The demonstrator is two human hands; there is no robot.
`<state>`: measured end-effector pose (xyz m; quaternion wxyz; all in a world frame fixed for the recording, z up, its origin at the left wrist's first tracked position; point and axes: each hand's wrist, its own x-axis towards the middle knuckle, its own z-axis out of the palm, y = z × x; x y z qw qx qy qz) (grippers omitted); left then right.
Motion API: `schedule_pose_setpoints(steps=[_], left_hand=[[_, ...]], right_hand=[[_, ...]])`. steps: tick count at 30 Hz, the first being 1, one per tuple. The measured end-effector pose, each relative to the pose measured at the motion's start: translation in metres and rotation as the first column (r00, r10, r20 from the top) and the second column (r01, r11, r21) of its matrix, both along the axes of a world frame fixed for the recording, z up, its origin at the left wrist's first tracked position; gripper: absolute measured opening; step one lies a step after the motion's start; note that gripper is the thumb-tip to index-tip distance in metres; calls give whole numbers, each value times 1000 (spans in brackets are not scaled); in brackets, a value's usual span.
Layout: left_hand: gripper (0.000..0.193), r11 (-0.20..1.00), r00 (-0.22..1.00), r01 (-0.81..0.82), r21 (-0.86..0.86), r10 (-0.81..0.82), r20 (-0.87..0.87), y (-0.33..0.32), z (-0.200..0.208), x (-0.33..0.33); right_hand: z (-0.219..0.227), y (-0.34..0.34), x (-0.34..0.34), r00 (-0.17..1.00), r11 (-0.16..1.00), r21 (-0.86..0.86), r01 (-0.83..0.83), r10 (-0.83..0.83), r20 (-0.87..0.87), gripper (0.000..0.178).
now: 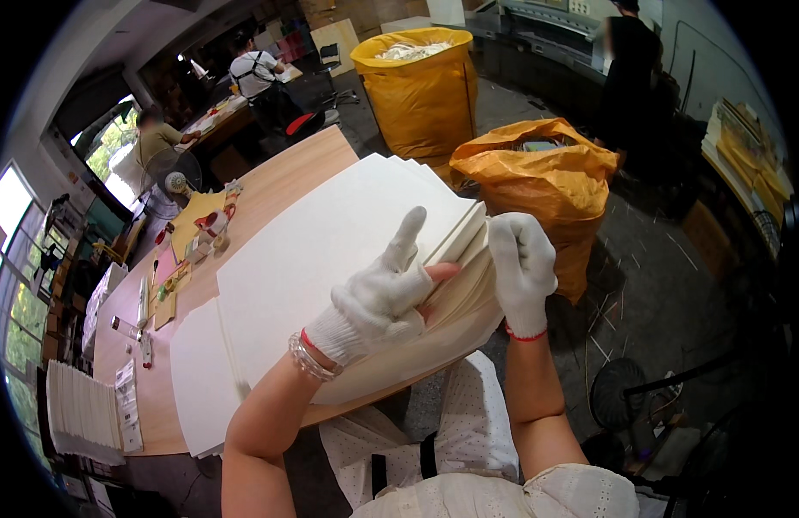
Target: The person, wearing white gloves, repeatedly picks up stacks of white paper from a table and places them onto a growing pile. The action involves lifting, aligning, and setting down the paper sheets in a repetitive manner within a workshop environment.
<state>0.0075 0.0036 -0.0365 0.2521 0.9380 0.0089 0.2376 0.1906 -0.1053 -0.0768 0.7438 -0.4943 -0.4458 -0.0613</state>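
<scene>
A thick stack of large white paper sheets lies on the table in front of me, its right edge fanned and curled upward. My left hand, in a white glove with a bare thumb tip, rests on the stack. Its index finger points away over the paper, with the thumb spread against the raised sheet edges; the other fingers are partly hidden. At the stack's right edge, my gloved right hand is closed, pinching the corner of the raised sheets. A clear beaded bracelet circles my left wrist.
The wooden table holds tape dispensers and small tools along its left side. Two orange sacks stand beyond its right edge. A fan is at far left; people work behind. Another paper stack sits lower left.
</scene>
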Motion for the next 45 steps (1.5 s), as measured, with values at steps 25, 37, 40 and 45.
schedule_pose_setpoints(steps=[25,37,40,45], left_hand=[[39,983,997,-58,176,65,-33,-1,7,6],[28,997,991,-48,60,55,-125,-1,18,4],[35,987,973,-146,74,156,-169,-7,19,3],[39,991,979,-136,-9,133,-156,-3,16,4]], right_hand=[[-1,-52,26,754,898,-296,326,-58,654,13],[6,-6,10,912,983,-89,163,-116,393,4],[8,-7,8,928,981,-96,166,-123,351,3],[6,-4,7,908,975,-12,222,-202,368,7]])
